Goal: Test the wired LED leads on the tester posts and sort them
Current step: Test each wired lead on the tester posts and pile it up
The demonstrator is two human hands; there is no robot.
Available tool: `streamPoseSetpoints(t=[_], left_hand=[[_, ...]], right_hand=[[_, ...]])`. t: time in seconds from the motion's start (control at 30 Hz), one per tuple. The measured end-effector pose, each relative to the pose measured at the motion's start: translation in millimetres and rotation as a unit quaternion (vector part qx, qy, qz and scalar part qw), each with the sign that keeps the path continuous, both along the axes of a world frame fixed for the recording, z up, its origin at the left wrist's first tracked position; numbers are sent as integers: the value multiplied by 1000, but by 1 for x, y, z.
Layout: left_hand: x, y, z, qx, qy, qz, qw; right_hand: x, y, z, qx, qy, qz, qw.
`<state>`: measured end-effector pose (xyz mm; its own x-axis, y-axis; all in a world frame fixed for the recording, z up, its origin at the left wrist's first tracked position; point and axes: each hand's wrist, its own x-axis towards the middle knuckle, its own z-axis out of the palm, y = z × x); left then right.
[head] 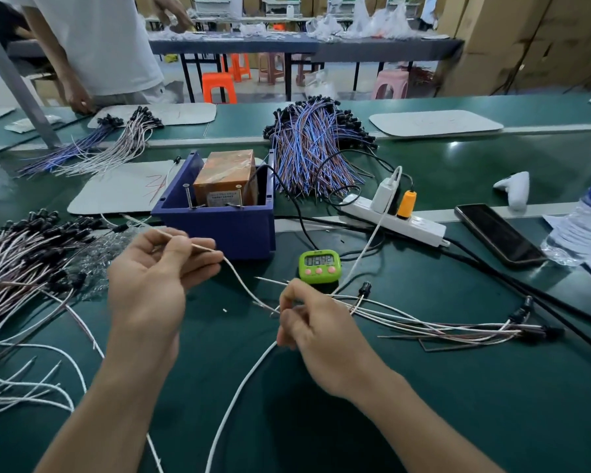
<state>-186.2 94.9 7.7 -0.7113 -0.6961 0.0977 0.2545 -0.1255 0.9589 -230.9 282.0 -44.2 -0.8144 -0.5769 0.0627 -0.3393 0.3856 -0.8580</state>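
- The left hand (pixel 154 278) is raised above the green bench (pixel 423 404), thumb and curled fingers pinching a white LED lead (pixel 243 285); its black LED head (pixel 120 228) lies up-left, just beside the tester box
- That lead's stripped end droops right to the fingertips of the right hand (pixel 314 322)
- The right hand is closed in a pinch on thin wires of the loose leads (pixel 423 324), which fan out to its right across the bench, black heads at the far end
- A thicker white cable (pixel 239 387) runs from under the right hand toward the near edge
- The blue tester box (pixel 219 230) stands behind the hands and holds an orange-brown block (pixel 226 175) and two upright screw posts (pixel 187 196); no lead touches them
- A heap of white leads (pixel 24 261) lies left, a blue-and-brown bundle (pixel 314 148) behind the box
- A green timer (pixel 319 264) sits just right of the box, with a power strip (pixel 396 216) and a phone (pixel 498 233) beyond it
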Motion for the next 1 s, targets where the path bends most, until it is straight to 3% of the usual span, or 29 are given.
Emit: streamPoseSetpoints(t=[0.17,0.37,0.5,0.6,0.67,0.73,0.83,0.93,1.0], left_hand=[[10,-20,-2,29,8,39,999],[19,-55,-26,-52,-107,92,989],[21,-72,-46,-108,-191,122,968],[24,-80,-56,-229,-298,151,914],[29,-79,-57,-329,-392,169,842],[30,-74,-55,-377,-433,190,796],[27,-59,-46,-415,-423,193,782],[23,-34,-34,-445,-345,152,812],[19,-14,-28,-469,-243,101,843]], right_hand=[[0,0,-10,77,86,-4,993],[-9,7,-7,52,117,-28,991],[-37,37,4,173,174,-103,964],[-51,47,4,284,142,-82,945],[-54,49,-1,286,150,-73,944],[-55,51,-6,282,190,-81,937],[-55,53,-9,283,269,-96,916],[-55,57,-10,243,355,-119,895],[-53,55,-8,196,416,-137,877]])
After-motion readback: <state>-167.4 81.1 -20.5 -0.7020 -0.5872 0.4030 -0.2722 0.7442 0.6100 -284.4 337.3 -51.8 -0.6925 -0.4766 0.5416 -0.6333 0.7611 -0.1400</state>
